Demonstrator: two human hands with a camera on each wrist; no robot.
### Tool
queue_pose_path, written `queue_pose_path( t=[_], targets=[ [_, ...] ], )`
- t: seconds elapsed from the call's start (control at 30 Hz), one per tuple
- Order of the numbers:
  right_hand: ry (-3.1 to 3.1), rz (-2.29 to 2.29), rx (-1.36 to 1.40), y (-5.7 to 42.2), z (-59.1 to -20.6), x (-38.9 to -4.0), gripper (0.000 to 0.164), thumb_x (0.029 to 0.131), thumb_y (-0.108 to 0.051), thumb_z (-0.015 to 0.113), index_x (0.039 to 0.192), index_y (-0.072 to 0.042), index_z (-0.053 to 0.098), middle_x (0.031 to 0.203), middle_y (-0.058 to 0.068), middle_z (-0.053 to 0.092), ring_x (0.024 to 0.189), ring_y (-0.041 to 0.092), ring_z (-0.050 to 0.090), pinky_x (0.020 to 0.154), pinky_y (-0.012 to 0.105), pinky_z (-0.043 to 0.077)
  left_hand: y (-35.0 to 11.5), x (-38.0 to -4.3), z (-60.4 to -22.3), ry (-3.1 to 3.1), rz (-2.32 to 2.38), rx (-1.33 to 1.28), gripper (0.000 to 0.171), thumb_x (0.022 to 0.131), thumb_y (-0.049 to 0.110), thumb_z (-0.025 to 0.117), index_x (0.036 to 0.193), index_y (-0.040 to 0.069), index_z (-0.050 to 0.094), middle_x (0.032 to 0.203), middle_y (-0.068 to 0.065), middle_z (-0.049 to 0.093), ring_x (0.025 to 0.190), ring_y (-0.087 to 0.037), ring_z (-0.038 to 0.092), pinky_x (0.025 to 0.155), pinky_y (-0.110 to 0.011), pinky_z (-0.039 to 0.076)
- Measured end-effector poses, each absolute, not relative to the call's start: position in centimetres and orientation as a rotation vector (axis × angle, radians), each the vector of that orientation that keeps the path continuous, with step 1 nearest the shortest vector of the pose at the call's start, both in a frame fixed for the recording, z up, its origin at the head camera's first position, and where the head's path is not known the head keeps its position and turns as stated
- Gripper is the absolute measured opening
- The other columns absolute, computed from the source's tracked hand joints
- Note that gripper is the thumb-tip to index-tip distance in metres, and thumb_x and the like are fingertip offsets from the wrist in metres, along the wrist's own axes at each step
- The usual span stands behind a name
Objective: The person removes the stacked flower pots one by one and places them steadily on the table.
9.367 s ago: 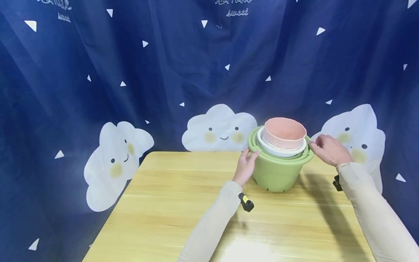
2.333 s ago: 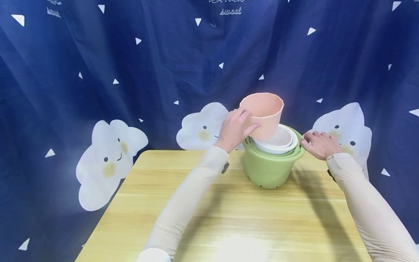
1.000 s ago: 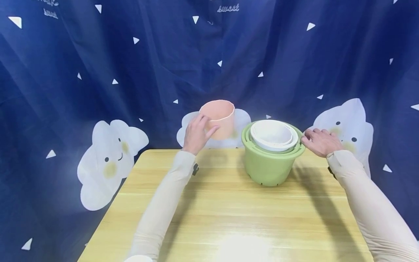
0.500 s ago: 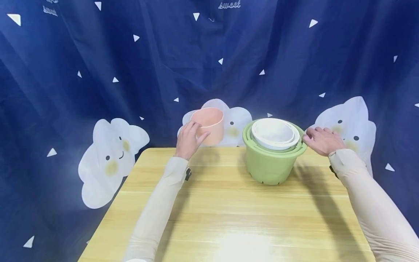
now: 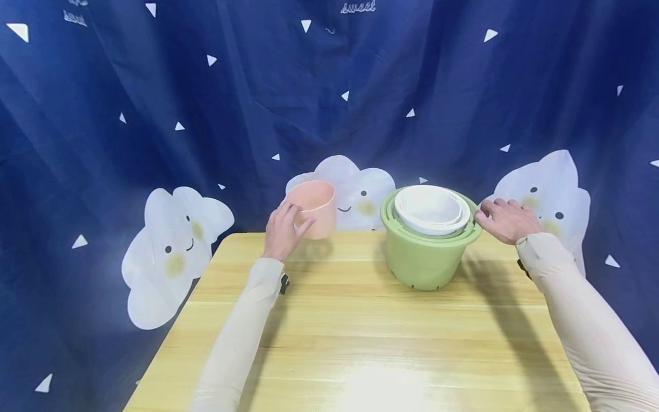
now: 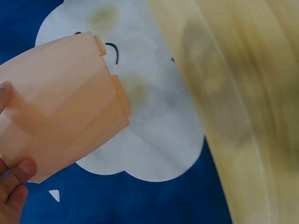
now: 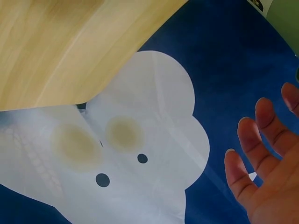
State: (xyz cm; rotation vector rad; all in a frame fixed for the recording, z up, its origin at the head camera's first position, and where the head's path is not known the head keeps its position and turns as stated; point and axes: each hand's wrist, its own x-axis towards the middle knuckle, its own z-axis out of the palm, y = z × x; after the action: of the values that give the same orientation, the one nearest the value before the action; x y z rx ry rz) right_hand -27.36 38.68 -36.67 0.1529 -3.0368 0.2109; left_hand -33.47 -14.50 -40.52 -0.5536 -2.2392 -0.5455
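In the head view, my left hand [image 5: 281, 232] holds a peach-pink flower pot [image 5: 323, 220] by its near left side, with fingers at the rim and thumb on the outer wall. The left wrist view shows the pink pot [image 6: 60, 102] tilted, its notched base above the tabletop. A green pot [image 5: 422, 266] stands upright at the right, with a white pot [image 5: 429, 206] nested inside it. My right hand [image 5: 507, 220] is at the green pot's right rim, thumb side nearest. In the right wrist view, the fingers [image 7: 250, 140] are spread and relaxed; the thumb is out of frame.
A light wooden table [image 5: 329, 320] lies under the pots, its rear edge close behind them. A dark blue curtain [image 5: 257, 86] with cloud faces and white triangles hangs behind. Bright glare sits near the table's front.
The left hand has lifted the pink pot out of the nested stack, carried it left and lowered it toward the table. The white pot's inside now shows. The right hand stays at the green rim.
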Motion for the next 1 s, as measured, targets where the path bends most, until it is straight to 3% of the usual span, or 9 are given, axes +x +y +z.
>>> queue_pose_path(
  t=[0.27, 1.0],
  targets=[
    [-3.048, 0.210, 0.153, 38.6, -36.5, -27.3, 0.061, 0.104, -0.052, 0.026, 0.134, -0.008, 0.056, 0.132, 0.025, 0.059, 0.118, 0.050, 0.053, 0.079, 0.057, 0.041, -16.1, -33.3, -42.2, -2.309, -0.495, -0.534, 0.041, 0.091, 0.041, 0.078, 0.106, 0.003, 0.070, 0.106, -0.013, 0.069, 0.091, -0.037, 0.065, 0.088, -0.050, 0.053],
    [-3.022, 0.206, 0.159, 38.8, -36.8, -27.4, 0.061, 0.104, -0.051, 0.026, 0.134, -0.008, 0.057, 0.129, 0.024, 0.061, 0.114, 0.049, 0.055, 0.074, 0.054, 0.041, -17.8, -32.1, -45.8, -2.374, -0.503, -0.525, 0.037, 0.089, 0.032, 0.081, 0.106, 0.000, 0.070, 0.106, -0.016, 0.069, 0.093, -0.038, 0.065, 0.088, -0.050, 0.053]
  ],
)
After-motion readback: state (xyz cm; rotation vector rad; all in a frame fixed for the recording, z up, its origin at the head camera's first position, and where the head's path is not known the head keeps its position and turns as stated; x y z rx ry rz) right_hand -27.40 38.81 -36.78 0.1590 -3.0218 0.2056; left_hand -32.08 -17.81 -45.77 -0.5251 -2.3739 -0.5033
